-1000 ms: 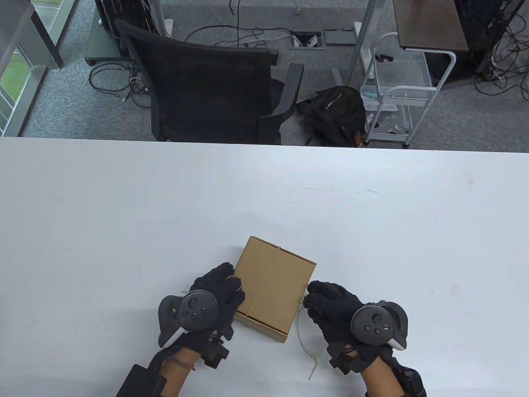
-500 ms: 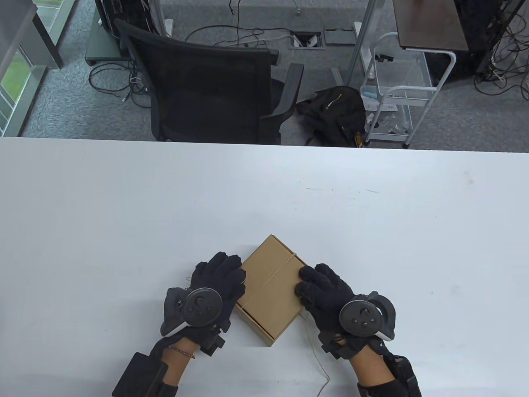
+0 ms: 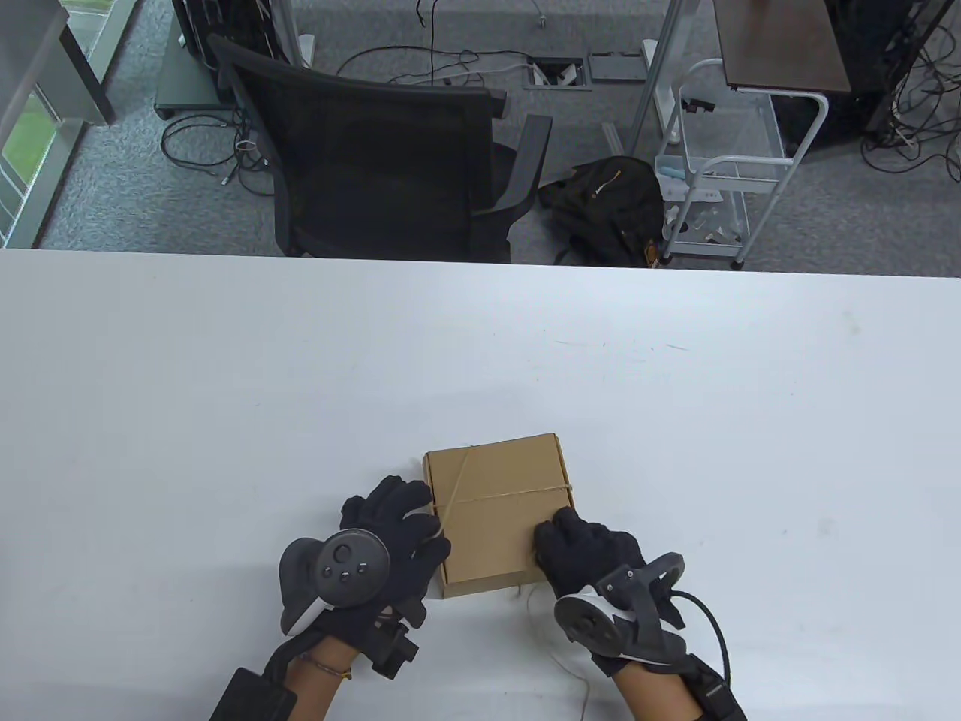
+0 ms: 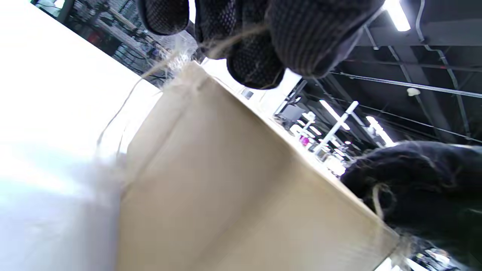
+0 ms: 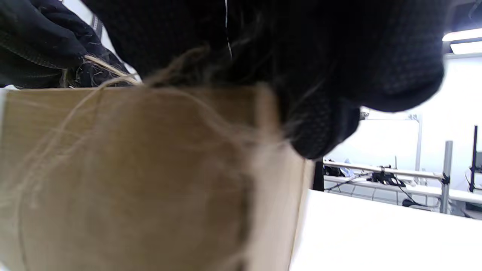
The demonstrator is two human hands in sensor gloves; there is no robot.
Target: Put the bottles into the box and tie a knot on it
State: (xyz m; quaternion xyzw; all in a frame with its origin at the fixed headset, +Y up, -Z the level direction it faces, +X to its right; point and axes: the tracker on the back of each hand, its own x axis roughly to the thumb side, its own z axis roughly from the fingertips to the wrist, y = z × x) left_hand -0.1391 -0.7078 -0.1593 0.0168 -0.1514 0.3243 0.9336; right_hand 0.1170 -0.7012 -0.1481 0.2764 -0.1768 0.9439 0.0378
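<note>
While one closed box (image 3: 495, 514) lies flat, long axis running away from the person, one twine (image 3: 510, 496) crosses it; left hand (image 3: 390, 533) pinches twine, right hand (image 3: 585, 544) presses the lid, fingers curled.

this looks like an office or a work lab. past the big white table (image 3: 225, 360) stands a black office chair (image 3: 383, 165) on grey carpet (image 3: 112, 188). lots of cables (image 3: 203, 143) lie on the floor (some by a floor socket (image 3: 557, 73)). there is a white cart on wheels (image 3: 724, 173), a black bag (image 3: 604, 206) and a brown desk (image 3: 781, 41).
</note>
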